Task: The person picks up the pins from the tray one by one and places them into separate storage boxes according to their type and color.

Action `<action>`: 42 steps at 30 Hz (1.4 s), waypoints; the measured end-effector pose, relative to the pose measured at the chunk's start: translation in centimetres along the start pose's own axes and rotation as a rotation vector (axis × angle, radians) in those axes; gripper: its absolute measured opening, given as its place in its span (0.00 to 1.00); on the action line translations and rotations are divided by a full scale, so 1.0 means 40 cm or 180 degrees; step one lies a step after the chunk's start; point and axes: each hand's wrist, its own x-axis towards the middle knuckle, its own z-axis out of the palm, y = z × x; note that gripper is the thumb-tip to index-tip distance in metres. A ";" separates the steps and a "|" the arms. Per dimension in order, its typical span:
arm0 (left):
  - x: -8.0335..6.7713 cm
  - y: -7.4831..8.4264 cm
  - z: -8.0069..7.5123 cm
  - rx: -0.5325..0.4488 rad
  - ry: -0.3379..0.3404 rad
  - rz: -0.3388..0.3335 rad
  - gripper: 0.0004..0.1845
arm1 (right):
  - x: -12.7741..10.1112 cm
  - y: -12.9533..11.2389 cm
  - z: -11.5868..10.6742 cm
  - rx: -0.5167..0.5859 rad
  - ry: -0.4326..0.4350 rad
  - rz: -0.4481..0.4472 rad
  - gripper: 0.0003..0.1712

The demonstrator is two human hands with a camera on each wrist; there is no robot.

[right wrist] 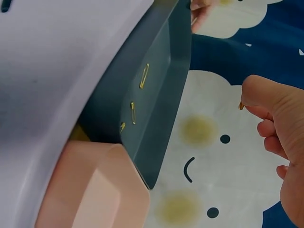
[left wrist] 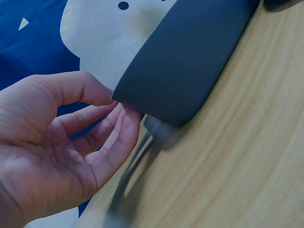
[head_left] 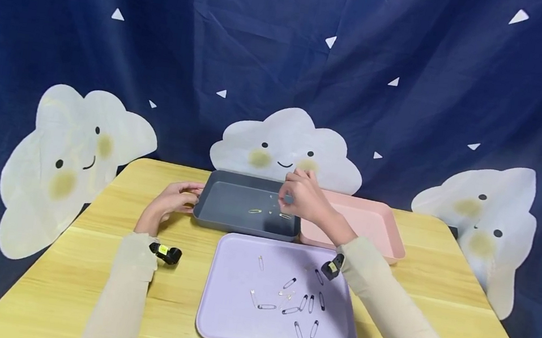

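Note:
My right hand (head_left: 289,196) hovers over the right part of the dark grey tray (head_left: 223,220) and pinches a small gold safety pin (right wrist: 241,105) between thumb and forefinger. Three gold pins (right wrist: 144,76) lie on the grey tray's floor (right wrist: 156,57). My left hand (head_left: 189,192) rests at that tray's near-left corner (left wrist: 180,71), thumb and nearly straight fingers (left wrist: 118,128) touching the rim. On the lilac tray (head_left: 230,323) in front lie several silver safety pins (head_left: 302,303).
A pink tray (head_left: 372,222) stands directly right of the grey one, nothing visible in it. All three trays sit on a yellow wooden table (head_left: 84,258). A dark blue curtain with white cloud figures (head_left: 286,148) hangs right behind the table's far edge.

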 end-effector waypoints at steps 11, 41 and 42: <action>-0.002 -0.010 -0.006 -0.0001 0.0015 -0.0003 0.31 | 0.066 0.013 0.041 0.0002 0.0066 0.0171 0.04; 0.004 -0.012 0.004 -0.0028 0.0058 -0.0006 0.30 | 0.081 0.044 0.209 -0.0573 -0.0534 0.0278 0.02; 0.005 -0.011 0.003 -0.0021 0.0060 0.0002 0.30 | 0.080 0.047 0.212 -0.0566 -0.0557 0.0288 0.02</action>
